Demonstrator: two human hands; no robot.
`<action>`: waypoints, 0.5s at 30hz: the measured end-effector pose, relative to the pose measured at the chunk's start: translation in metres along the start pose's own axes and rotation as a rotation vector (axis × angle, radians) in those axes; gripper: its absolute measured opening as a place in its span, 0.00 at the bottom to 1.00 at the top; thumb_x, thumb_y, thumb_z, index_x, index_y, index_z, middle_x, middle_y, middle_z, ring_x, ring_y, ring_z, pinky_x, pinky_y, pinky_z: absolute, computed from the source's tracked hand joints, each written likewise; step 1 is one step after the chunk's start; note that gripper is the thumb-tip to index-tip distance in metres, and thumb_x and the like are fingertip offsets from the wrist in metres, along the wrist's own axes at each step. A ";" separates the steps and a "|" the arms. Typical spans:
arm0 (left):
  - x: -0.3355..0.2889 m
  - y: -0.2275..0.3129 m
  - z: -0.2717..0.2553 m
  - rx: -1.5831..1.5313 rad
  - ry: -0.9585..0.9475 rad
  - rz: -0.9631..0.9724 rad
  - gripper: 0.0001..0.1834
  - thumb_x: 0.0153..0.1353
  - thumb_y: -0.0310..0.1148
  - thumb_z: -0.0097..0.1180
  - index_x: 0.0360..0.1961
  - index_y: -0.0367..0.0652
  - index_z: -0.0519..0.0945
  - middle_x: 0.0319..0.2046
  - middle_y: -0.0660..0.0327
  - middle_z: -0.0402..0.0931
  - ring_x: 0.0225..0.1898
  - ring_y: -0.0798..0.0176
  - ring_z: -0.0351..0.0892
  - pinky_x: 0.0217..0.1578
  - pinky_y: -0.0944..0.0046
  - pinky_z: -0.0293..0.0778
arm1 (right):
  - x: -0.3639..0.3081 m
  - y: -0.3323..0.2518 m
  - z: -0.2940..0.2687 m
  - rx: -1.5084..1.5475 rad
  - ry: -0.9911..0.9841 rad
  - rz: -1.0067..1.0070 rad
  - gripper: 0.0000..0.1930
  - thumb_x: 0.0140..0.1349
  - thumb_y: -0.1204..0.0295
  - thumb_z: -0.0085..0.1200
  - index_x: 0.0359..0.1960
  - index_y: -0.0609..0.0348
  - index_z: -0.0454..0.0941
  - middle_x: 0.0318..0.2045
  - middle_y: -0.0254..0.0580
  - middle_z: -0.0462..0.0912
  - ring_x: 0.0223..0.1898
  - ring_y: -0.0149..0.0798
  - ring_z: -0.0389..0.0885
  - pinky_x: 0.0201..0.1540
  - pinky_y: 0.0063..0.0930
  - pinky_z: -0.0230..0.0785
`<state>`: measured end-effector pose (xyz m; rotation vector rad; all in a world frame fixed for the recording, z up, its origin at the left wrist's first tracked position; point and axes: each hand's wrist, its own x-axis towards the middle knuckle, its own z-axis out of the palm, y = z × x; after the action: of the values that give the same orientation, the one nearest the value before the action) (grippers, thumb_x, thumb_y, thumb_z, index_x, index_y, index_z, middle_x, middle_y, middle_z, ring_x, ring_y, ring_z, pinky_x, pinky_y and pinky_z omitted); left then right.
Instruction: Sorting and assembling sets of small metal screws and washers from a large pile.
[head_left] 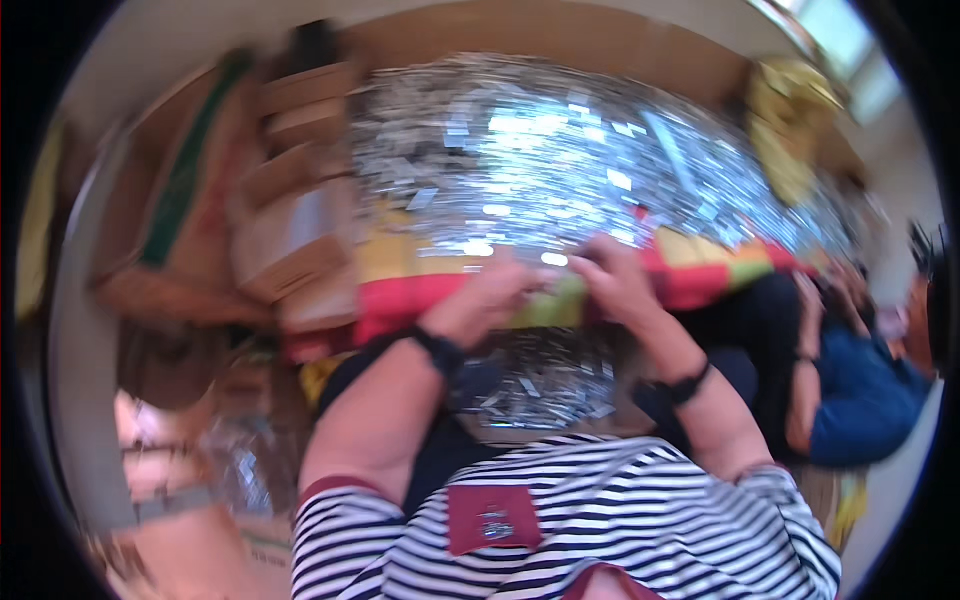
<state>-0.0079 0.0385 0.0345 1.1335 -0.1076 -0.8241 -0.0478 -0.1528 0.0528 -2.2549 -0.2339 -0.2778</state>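
A wide heap of small, flat, shiny silver metal pieces (540,150) spreads in front of me. My left hand (505,285) is at its near edge, above a red, green and yellow cloth (405,303), with the fingers drawn together. Close to it on the right, my right hand (615,278) has its thumb and fingers bent inward in a pinch. Between the two hands is a bright speck; blur hides whether either one grips it. Below them, between my knees, more silver pieces (545,385) lie in a container whose rim is mostly hidden.
Cardboard boxes (290,235) stand left of the heap, beside a brown carton with a green stripe (195,165). A gold-coloured bag (795,120) sits at the far right. Another person in a blue top (865,400) works close on my right. Clear plastic (245,465) lies low on the left.
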 end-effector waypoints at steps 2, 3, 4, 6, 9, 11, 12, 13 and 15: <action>0.006 -0.011 -0.004 0.055 0.012 0.010 0.05 0.56 0.25 0.59 0.33 0.38 0.78 0.26 0.62 0.76 0.18 0.77 0.67 0.15 0.79 0.56 | -0.005 -0.004 -0.009 0.150 -0.045 0.075 0.08 0.56 0.72 0.57 0.31 0.64 0.76 0.26 0.42 0.78 0.29 0.34 0.77 0.33 0.28 0.69; 0.008 -0.011 -0.001 -0.016 -0.012 0.001 0.05 0.55 0.24 0.60 0.33 0.37 0.77 0.25 0.61 0.77 0.17 0.77 0.67 0.13 0.79 0.55 | -0.006 -0.004 -0.014 0.323 -0.078 0.152 0.05 0.57 0.75 0.56 0.33 0.64 0.77 0.27 0.39 0.78 0.29 0.30 0.77 0.33 0.24 0.70; 0.011 -0.010 0.007 -0.091 -0.015 0.001 0.05 0.55 0.24 0.60 0.33 0.37 0.77 0.23 0.59 0.78 0.15 0.76 0.68 0.10 0.79 0.54 | -0.007 -0.002 -0.021 0.505 -0.120 0.209 0.04 0.58 0.79 0.55 0.35 0.65 0.78 0.29 0.36 0.78 0.29 0.27 0.77 0.33 0.20 0.71; 0.014 -0.009 0.010 -0.140 -0.049 -0.048 0.05 0.55 0.24 0.60 0.33 0.36 0.77 0.23 0.59 0.77 0.15 0.76 0.68 0.10 0.79 0.54 | -0.011 0.001 -0.021 0.499 -0.057 0.155 0.06 0.58 0.81 0.54 0.36 0.65 0.79 0.29 0.36 0.79 0.30 0.27 0.78 0.34 0.19 0.72; 0.017 -0.006 0.010 -0.219 -0.061 -0.110 0.06 0.55 0.23 0.59 0.33 0.35 0.75 0.22 0.58 0.77 0.15 0.76 0.67 0.10 0.80 0.54 | -0.012 0.003 -0.020 0.505 0.026 0.024 0.06 0.57 0.84 0.54 0.36 0.67 0.79 0.29 0.38 0.80 0.29 0.27 0.80 0.34 0.19 0.73; 0.015 -0.004 0.010 -0.252 -0.070 -0.134 0.06 0.55 0.23 0.59 0.33 0.34 0.75 0.22 0.58 0.77 0.14 0.75 0.67 0.10 0.80 0.54 | -0.014 0.002 -0.017 0.504 0.068 -0.035 0.05 0.56 0.83 0.55 0.35 0.68 0.79 0.28 0.39 0.80 0.28 0.27 0.81 0.33 0.19 0.74; 0.014 -0.003 0.009 -0.221 -0.067 -0.126 0.06 0.55 0.23 0.59 0.33 0.35 0.75 0.22 0.58 0.77 0.14 0.75 0.67 0.10 0.79 0.54 | -0.015 0.001 -0.017 0.554 0.056 0.021 0.04 0.56 0.82 0.55 0.33 0.67 0.80 0.27 0.38 0.80 0.28 0.27 0.81 0.33 0.19 0.74; 0.013 -0.002 0.009 -0.190 -0.064 -0.118 0.05 0.55 0.23 0.59 0.32 0.35 0.76 0.22 0.59 0.77 0.14 0.75 0.67 0.10 0.79 0.55 | -0.016 0.000 -0.016 0.603 0.044 0.079 0.03 0.56 0.81 0.56 0.32 0.67 0.80 0.26 0.36 0.80 0.28 0.27 0.80 0.32 0.19 0.74; 0.008 0.001 0.012 -0.085 -0.017 -0.051 0.05 0.54 0.23 0.60 0.31 0.35 0.76 0.21 0.59 0.77 0.13 0.75 0.67 0.11 0.77 0.55 | -0.016 -0.001 -0.015 0.566 0.017 0.175 0.03 0.56 0.79 0.57 0.30 0.66 0.80 0.24 0.36 0.79 0.26 0.26 0.79 0.30 0.19 0.72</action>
<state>-0.0071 0.0245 0.0379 1.0529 -0.0571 -0.8759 -0.0656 -0.1643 0.0586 -1.6979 -0.0884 -0.1164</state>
